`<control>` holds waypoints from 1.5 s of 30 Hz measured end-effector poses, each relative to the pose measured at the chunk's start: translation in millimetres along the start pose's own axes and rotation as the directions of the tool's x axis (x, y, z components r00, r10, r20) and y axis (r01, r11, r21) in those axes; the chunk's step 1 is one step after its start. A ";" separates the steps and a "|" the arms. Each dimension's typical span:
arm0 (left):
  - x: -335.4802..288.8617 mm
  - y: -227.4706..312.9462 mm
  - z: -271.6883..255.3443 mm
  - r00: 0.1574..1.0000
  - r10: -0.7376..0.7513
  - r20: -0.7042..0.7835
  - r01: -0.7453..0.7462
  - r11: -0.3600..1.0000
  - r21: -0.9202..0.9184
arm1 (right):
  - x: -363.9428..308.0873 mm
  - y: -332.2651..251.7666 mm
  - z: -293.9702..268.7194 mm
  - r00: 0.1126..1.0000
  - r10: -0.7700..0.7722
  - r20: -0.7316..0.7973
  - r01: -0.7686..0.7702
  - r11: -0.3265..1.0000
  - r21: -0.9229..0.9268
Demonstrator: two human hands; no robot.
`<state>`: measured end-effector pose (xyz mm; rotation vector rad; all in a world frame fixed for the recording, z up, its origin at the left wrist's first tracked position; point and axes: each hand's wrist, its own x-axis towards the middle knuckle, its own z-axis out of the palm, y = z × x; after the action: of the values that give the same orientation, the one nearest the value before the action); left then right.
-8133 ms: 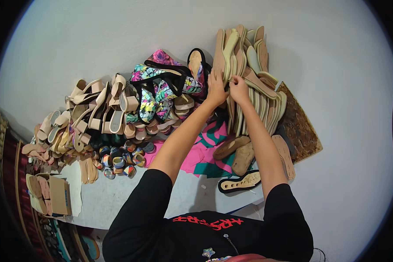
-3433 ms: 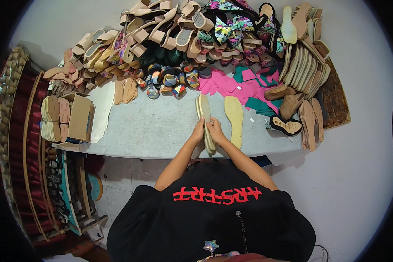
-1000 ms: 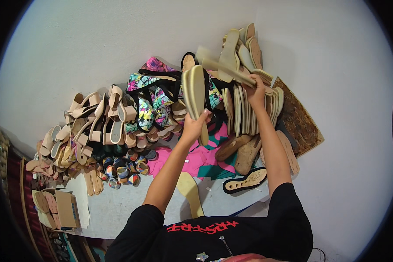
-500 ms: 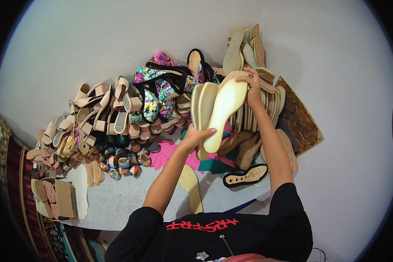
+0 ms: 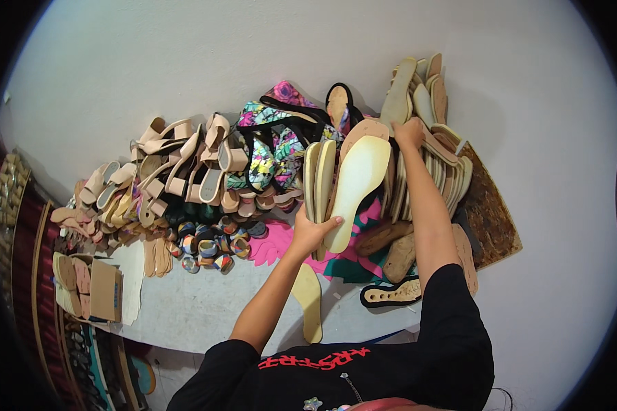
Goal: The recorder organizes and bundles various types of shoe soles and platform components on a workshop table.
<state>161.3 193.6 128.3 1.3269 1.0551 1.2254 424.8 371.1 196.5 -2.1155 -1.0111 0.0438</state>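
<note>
My left hand [image 5: 311,231] is closed around the lower ends of several shoe insoles, held upright over the table. The front one is a cream insole [image 5: 358,181], with my thumb pressed on its face. A pinkish insole [image 5: 367,130] shows behind its top, and more stand edge-on to its left. My right hand [image 5: 408,133] reaches to the stacked insoles [image 5: 440,171] at the back right, fingers curled beside the lower end of a tall pale insole [image 5: 399,89]. What those fingers grip is hidden. A single pale-yellow insole [image 5: 308,301] lies on the table, close to my left forearm.
Heeled sandals [image 5: 185,161] and floral-patterned footwear [image 5: 271,147] are heaped along the wall. Pink fabric [image 5: 274,240], wooden forms [image 5: 399,260] and a black-edged sole [image 5: 391,293] lie nearer. A cardboard box [image 5: 106,291] stands at the left; a brown board [image 5: 490,212] leans at the right.
My right hand has left the top of the held cream insole and moved to the stack behind. My left hand keeps its hold, the bunch now slightly lower in view. The whole view has shifted.
</note>
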 end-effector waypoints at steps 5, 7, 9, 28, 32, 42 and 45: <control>-16.3 -0.9 -19.3 0.999 0.048 -0.020 -0.048 0.999 0.015 | 4.4 7.8 4.7 0.993 0.019 -0.117 0.011 0.968 0.250; -28.7 1.5 -26.9 0.999 0.018 -0.030 -0.017 0.999 0.044 | -1.5 13.6 0.8 0.980 0.045 -0.196 0.041 0.910 0.412; -42.4 -4.3 -35.7 0.999 -0.039 -0.028 0.040 0.999 0.025 | -19.0 18.9 -8.9 0.977 0.004 -0.214 0.104 0.867 0.488; -190.2 -121.6 -59.5 0.906 -0.387 -0.173 0.388 0.921 -0.029 | -192.9 119.4 -54.3 0.995 0.005 0.101 -0.098 0.296 0.950; -196.0 -121.8 -65.1 0.829 -0.556 0.051 0.558 0.828 -0.048 | -216.3 105.9 -46.6 0.942 -0.071 0.329 -0.274 0.409 0.871; -199.2 -116.1 -104.1 0.833 -0.548 0.080 0.553 0.828 -0.094 | -275.0 70.8 -5.4 0.658 -0.098 0.747 -0.281 0.888 0.364; -201.3 -115.2 -125.2 0.844 -0.537 -0.009 0.528 0.833 -0.163 | -302.2 56.4 16.8 0.621 -0.159 0.767 -0.291 0.863 0.414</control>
<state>19.1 21.8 -12.0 0.7982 1.2373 0.8956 249.2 156.3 63.1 -1.5962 -1.2132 1.2612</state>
